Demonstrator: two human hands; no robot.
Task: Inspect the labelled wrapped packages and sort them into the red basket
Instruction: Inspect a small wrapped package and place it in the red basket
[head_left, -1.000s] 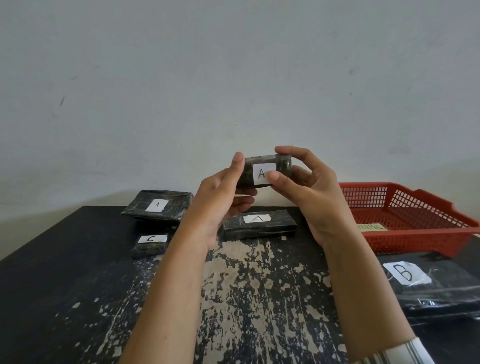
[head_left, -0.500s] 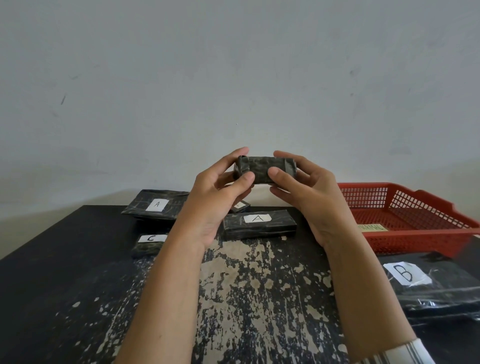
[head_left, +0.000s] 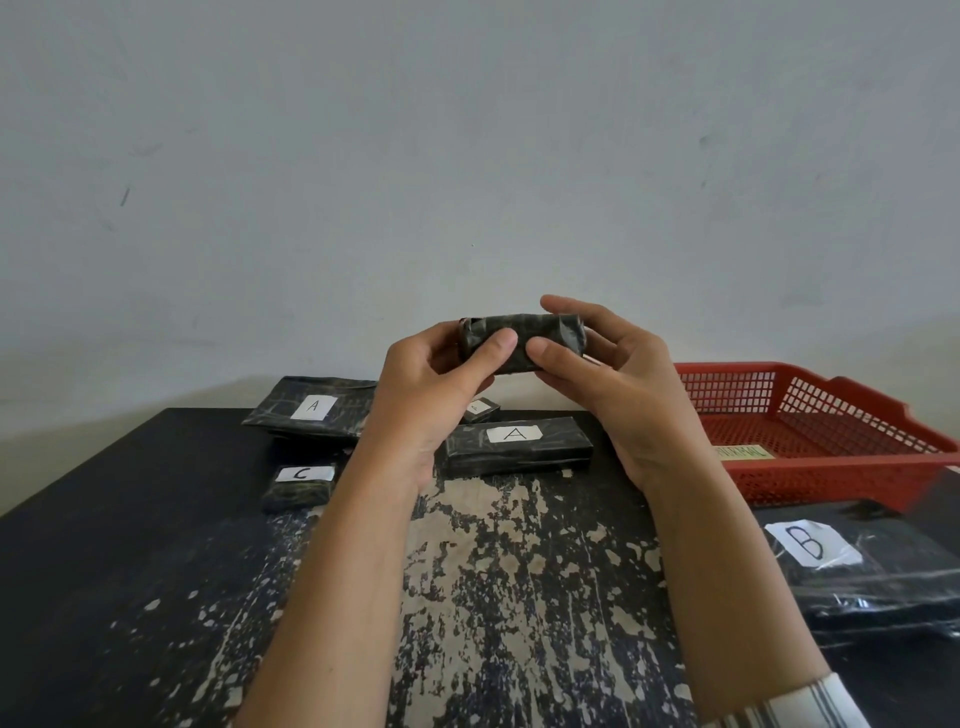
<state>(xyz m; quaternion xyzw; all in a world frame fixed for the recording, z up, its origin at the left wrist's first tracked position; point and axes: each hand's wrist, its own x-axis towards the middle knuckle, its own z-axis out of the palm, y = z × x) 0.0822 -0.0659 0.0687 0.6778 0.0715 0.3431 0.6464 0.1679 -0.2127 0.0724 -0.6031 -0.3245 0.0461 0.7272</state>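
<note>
Bearings are clock-face, read on the head view from the held package.

1. Wall (head_left: 467, 156): pale grey, plain, behind everything at 12 o'clock.
2. Table (head_left: 130, 597): black top, with the paint worn off in pale flecks down the middle at 6 o'clock.
3. Red basket (head_left: 831, 475): shallow mesh tray on the table between 3 and 4 o'clock. A green label (head_left: 743, 451) lies on its floor; no package shows inside.
4. B package (head_left: 893, 587): large, dark, glossy wrap with a white label "B", flat on the table at 4 o'clock, just in front of the basket.
5. Flat A package (head_left: 311, 410): broad, labelled "A", at the table's far edge between 8 and 9 o'clock.
6. Long A package (head_left: 519, 447): bar-shaped, labelled "A", lying flat at 6 o'clock, directly below the hands.
7. Right hand (head_left: 623, 374): fingers curled round the right end of the package, thumb pressed on its near face, index finger over the top. A striped sleeve (head_left: 789, 706) shows at the forearm.
8. Left hand (head_left: 431, 384): fingers curled behind the left end, thumb laid across the near face, its tip almost meeting the right thumb.
9. Held package (head_left: 519, 335): small dark wrapped block, level, raised above the table between both hands. No label shows on the side facing the camera.
10. C package (head_left: 298, 488): small, labelled "C", at 8 o'clock.
11. Small package (head_left: 482, 409): partly hidden behind the left hand at 7 o'clock, label unreadable.
</note>
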